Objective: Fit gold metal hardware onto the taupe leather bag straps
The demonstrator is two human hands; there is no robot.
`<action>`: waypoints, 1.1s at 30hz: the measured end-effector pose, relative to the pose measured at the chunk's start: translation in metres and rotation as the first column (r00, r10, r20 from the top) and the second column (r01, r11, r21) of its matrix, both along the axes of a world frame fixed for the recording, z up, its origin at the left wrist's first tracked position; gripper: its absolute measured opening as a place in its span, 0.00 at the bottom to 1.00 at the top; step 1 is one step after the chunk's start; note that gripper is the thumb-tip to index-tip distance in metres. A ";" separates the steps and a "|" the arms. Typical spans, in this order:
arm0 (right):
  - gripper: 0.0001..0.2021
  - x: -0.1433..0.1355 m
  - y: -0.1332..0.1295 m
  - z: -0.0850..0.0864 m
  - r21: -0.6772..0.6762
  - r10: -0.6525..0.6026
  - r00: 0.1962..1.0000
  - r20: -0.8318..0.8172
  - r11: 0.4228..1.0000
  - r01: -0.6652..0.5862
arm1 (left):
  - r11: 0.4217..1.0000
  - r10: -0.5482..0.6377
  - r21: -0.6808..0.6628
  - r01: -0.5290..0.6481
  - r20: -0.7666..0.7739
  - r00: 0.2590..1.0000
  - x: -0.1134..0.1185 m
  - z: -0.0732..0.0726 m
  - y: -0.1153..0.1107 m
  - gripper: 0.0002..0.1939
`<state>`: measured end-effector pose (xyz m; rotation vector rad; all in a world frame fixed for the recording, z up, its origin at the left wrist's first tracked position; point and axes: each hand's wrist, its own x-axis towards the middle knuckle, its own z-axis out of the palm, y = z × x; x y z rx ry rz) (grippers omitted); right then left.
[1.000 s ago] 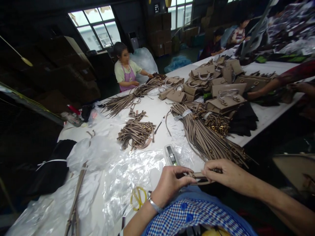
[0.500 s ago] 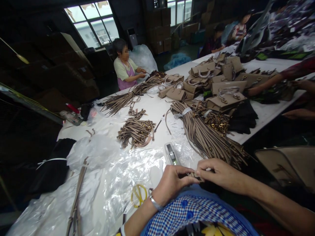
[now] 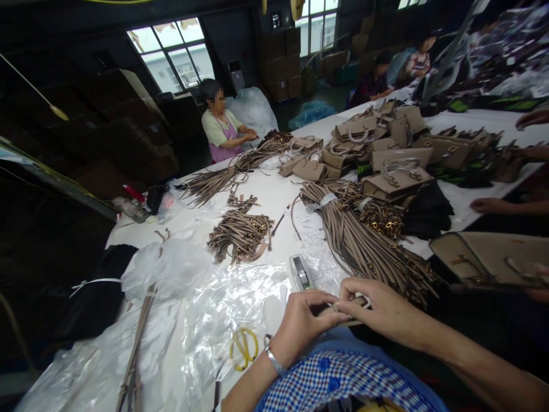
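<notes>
Close to my body, my left hand (image 3: 306, 315) and my right hand (image 3: 371, 306) meet with their fingers closed on a short taupe strap (image 3: 355, 312). Most of the strap is hidden behind the fingers. Just beyond them on the plastic lies a white and grey device (image 3: 301, 273), its kind unclear. Yellow-handled scissors (image 3: 244, 348) rest by my left wrist. A big bundle of long taupe straps (image 3: 355, 234) with gold clasps stretches out past my right hand. A smaller heap of short straps (image 3: 240, 236) lies further forward.
Clear plastic sheeting (image 3: 223, 306) covers the near table. Taupe handbags (image 3: 394, 177) are piled at the back right. A co-worker (image 3: 223, 126) stands at the far edge handling another strap bundle (image 3: 240, 166). At right, another person's hand (image 3: 493, 206) reaches in near a taupe bag (image 3: 489, 257).
My hands have shifted slightly on the strap, the right fingers now overlapping the left fingertips. At right, the co-worker's arm has drawn back from the bags, and the nearby taupe bag has moved.
</notes>
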<state>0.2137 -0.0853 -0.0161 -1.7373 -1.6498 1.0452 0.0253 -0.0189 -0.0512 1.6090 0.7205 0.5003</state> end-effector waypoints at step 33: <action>0.20 0.037 -0.011 -0.010 -0.033 -0.167 0.933 -0.319 0.986 0.165 | 0.948 0.314 -0.113 -0.297 0.199 0.928 -0.050 0.009 0.047 0.08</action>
